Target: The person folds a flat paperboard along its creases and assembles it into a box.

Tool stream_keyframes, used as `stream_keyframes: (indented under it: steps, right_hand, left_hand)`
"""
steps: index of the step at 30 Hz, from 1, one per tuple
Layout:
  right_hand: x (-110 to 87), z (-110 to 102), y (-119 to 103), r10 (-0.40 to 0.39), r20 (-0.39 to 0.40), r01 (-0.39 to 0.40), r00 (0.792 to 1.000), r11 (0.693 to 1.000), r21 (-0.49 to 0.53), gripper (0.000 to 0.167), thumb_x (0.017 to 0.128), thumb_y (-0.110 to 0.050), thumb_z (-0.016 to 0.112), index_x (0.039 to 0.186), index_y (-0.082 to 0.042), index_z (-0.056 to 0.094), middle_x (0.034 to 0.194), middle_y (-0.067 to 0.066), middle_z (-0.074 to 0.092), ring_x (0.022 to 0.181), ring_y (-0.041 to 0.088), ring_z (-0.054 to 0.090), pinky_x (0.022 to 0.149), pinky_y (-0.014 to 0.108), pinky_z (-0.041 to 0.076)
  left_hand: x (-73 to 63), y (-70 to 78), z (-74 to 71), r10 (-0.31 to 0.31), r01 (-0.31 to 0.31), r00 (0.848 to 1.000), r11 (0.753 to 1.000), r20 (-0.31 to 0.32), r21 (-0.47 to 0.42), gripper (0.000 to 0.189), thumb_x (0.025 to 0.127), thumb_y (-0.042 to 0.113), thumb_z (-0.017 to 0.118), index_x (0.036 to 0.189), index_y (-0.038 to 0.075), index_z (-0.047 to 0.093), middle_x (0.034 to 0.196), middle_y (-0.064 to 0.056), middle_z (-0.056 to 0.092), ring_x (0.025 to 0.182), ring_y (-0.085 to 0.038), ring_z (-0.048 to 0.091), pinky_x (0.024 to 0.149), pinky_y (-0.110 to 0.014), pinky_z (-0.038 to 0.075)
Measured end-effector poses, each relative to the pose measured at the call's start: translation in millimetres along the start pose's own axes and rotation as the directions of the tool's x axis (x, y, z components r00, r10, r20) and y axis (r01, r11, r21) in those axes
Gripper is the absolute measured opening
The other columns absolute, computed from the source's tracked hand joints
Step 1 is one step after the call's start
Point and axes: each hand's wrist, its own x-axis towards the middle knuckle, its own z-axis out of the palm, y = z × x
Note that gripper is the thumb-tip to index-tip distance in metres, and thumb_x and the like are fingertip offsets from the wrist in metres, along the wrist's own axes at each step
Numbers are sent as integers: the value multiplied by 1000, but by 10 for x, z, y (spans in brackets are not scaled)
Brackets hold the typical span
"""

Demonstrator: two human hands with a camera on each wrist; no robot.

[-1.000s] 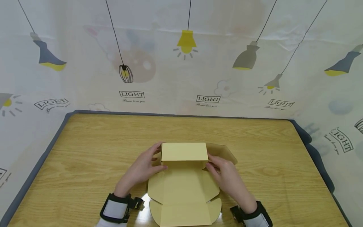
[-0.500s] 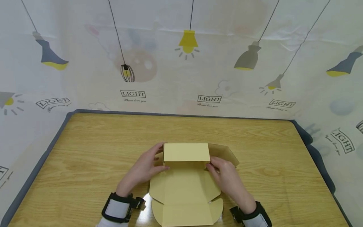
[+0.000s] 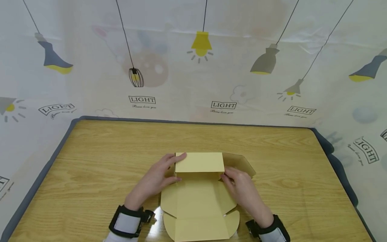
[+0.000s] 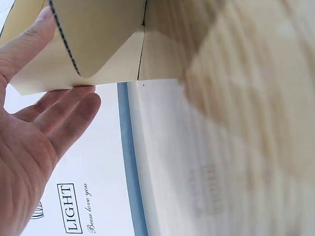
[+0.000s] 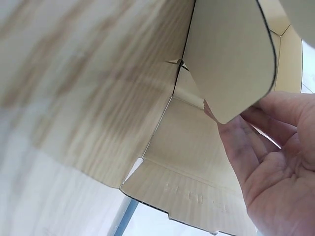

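Note:
A partly folded cardboard box (image 3: 198,198) lies on the table, yellow-tan inside, its near flaps spread flat. At its far end a panel (image 3: 208,163) is folded over toward the person. My left hand (image 3: 154,178) holds the left end of this raised part, thumb at the near side and one finger across the top. In the left wrist view, several fingers (image 4: 74,115) lie against the outer wall. My right hand (image 3: 242,186) pinches a side flap under the panel's right end. That rounded flap (image 5: 234,59) shows in the right wrist view, its corner at the fingertips.
Another flap (image 3: 240,163) sticks out at the far right of the box. The wooden table (image 3: 90,151) has a dark blue edge along a white curtain printed with lamps (image 3: 181,84). Black wrist straps (image 3: 125,220) are on both wrists.
One finger of my left hand has moved from behind the box onto the top of the folded panel. My right hand keeps its pinch. The view has shifted slightly.

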Motion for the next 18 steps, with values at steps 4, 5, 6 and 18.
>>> stream_keyframes:
  steps: [4,5,6,18]
  right_hand:
    - [-8,-2,12,-18,-14,18,1000,1000,-2,16,93,2,74,107,-3,79,104,11,81,97,25,79,77,38,66]
    - [-10,-3,14,-21,-15,21,1000,1000,-1,16,93,3,74,107,-3,79,105,12,81,97,26,79,77,38,66]
    - [-12,-3,17,-22,-15,22,1000,1000,0,16,93,3,74,107,-3,79,105,12,81,97,26,79,77,38,66]
    - [-6,-183,-16,35,60,-35,998,999,3,39,95,-7,76,131,5,70,123,23,76,107,36,77,81,39,67]
  left_hand:
    - [7,18,-5,-8,8,1000,1000,10,-9,83,89,12,82,161,22,43,148,-23,54,118,-39,68,89,-47,64]
    - [8,20,-6,-10,11,1000,1000,13,-13,82,89,12,82,161,22,43,148,-23,54,117,-39,68,89,-46,64]
    - [8,21,-6,-13,13,1000,1000,16,-16,82,89,12,82,161,22,43,148,-23,54,117,-39,68,89,-46,64]
    - [-5,19,-12,-19,19,1000,1000,15,-22,81,90,11,81,161,22,43,148,-22,54,127,-41,65,92,-47,63]
